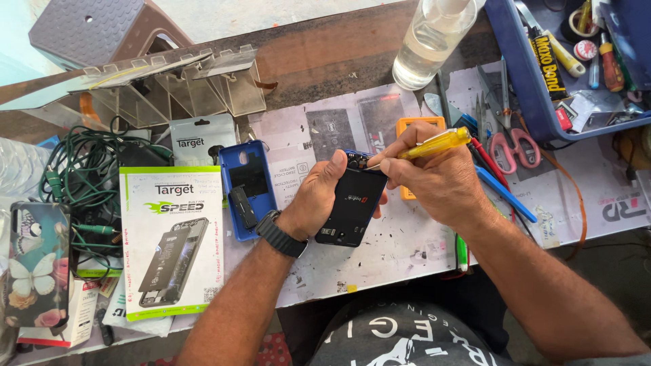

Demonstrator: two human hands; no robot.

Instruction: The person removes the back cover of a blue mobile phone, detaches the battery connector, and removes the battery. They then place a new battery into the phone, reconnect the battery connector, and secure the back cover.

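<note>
Holding a black phone (352, 200) above the tabletop (407, 244), the left hand (319, 196) clamps it; the right hand's (437, 179) grip pinches one yellow screwdriver (427, 146) at its top. One blue case (247, 186) lies left, one pair of red scissors (512, 139) right.

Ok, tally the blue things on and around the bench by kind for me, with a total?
Blue plastic phone back cover lying open beside the left hand: 1
Blue plastic tool tray at the top right: 1
Blue-handled tool lying on the paper under the right hand: 1
Blue-edged black phone held in the left hand: 1
Total: 4
</note>
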